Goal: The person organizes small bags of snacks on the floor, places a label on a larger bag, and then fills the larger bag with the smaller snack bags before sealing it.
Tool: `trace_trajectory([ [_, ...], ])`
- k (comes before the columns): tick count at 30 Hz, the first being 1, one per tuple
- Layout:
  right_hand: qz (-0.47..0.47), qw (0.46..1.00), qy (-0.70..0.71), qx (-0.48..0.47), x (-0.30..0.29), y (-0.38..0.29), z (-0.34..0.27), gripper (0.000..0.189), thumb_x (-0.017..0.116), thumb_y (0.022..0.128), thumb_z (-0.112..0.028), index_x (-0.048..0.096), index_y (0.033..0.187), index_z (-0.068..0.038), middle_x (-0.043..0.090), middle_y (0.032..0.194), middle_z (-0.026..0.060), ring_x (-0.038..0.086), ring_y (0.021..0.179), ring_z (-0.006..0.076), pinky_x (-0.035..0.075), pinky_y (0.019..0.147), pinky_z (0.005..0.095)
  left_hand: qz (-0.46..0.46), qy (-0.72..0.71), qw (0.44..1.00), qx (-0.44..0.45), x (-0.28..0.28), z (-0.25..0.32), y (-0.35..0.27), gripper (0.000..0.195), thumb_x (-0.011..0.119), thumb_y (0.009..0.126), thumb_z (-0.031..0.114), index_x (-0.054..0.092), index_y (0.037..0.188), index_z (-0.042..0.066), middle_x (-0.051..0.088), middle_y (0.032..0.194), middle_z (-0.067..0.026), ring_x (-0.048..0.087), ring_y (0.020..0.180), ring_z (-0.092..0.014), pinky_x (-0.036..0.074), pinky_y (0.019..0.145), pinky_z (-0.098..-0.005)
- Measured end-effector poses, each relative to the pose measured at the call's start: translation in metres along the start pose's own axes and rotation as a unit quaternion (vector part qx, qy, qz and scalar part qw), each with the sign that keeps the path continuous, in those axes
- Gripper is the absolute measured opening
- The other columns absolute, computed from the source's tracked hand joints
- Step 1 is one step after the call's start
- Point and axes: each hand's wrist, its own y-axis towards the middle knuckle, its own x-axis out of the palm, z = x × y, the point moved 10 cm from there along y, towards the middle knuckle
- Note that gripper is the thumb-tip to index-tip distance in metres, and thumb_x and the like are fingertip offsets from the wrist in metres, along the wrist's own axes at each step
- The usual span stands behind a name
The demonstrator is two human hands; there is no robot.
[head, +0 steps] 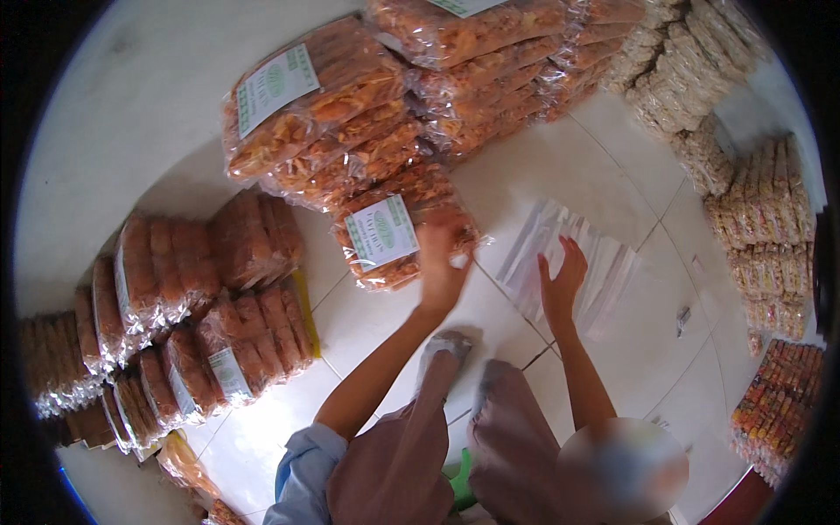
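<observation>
My left hand (444, 266) is blurred over the right end of a clear plastic pack of orange-brown snacks (433, 187). A white and green label (381, 232) lies on top of that pack, beside my fingers. Whether the fingers grip the pack cannot be made out. My right hand (564, 279) has its thumb and fingers apart, with nothing between them. Beneath and around it, flat clear plastic bags (607, 262) are spread on the tiled floor (630, 380).
Taller stacks of orange-brown snack packs (335, 111) stand ahead against the wall (131, 118). Brown packs (256, 335) are piled at left. Pale packs (695, 79), more bagged snacks (761, 216) and colourful packs (777, 407) line the right side. Something green (464, 482) is between my legs.
</observation>
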Motion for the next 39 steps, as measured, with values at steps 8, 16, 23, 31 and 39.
trace_trajectory([
  [8, -0.041, 0.986, -0.102, -0.126, 0.021, -0.046, 0.021, 0.046, 0.069, 0.077, -0.021, 0.043, 0.111, -0.005, 0.030, 0.139, 0.0193, 0.031, 0.126, 0.0386, 0.026, 0.103, 0.0537, -0.353, 0.125, 0.916, 0.147, 0.179, 0.008, -0.075, 0.068, 0.060, 0.083, 0.025, 0.029, 0.140, 0.009, 0.024, 0.147, -0.0115, 0.015, 0.139, -0.028, 0.015, 0.111, -0.0494],
  [16, 0.019, 0.996, 0.026, -0.084, -0.010, -0.020, 0.033, 0.013, 0.060, 0.081, 0.001, 0.052, 0.091, -0.002, 0.050, 0.115, 0.0146, 0.048, 0.106, 0.0331, 0.046, 0.083, 0.0414, -0.311, 0.091, 0.944, 0.066, 0.172, 0.014, -0.042, 0.037, 0.065, 0.078, 0.015, 0.053, 0.113, 0.012, 0.045, 0.128, -0.0024, 0.039, 0.121, -0.024, 0.033, 0.101, -0.0440],
  [23, 0.135, 0.982, 0.117, -0.069, -0.122, -0.001, -0.027, 0.009, 0.058, 0.083, 0.003, 0.055, 0.091, -0.001, 0.053, 0.109, 0.0134, 0.052, 0.100, 0.0280, 0.047, 0.078, 0.0369, -0.135, -0.055, 0.982, 0.121, 0.109, 0.124, 0.019, 0.017, 0.067, 0.077, 0.010, 0.058, 0.092, 0.008, 0.048, 0.119, -0.0065, 0.045, 0.109, -0.029, 0.039, 0.092, -0.0423],
  [31, 0.303, 0.922, 0.150, -0.191, -0.337, -0.004, -0.171, 0.006, 0.056, 0.087, -0.005, 0.054, 0.090, -0.001, 0.053, 0.105, 0.0136, 0.052, 0.099, 0.0278, 0.044, 0.081, 0.0348, 0.024, -0.411, 0.909, 0.067, -0.006, 0.313, 0.058, 0.045, 0.071, 0.079, 0.017, 0.044, 0.110, -0.001, 0.049, 0.110, -0.0167, 0.058, 0.093, -0.027, 0.047, 0.082, -0.0371],
  [39, 0.234, 0.919, 0.286, -0.139, -0.386, -0.031, -0.206, 0.033, 0.058, 0.089, -0.024, 0.051, 0.109, 0.001, 0.047, 0.117, 0.0167, 0.047, 0.109, 0.0274, 0.038, 0.092, 0.0344, -0.088, -0.557, 0.826, -0.008, -0.036, 0.390, 0.017, 0.020, 0.062, 0.087, 0.011, 0.047, 0.093, 0.000, 0.060, 0.094, -0.0104, 0.062, 0.083, -0.016, 0.052, 0.065, -0.0271],
])
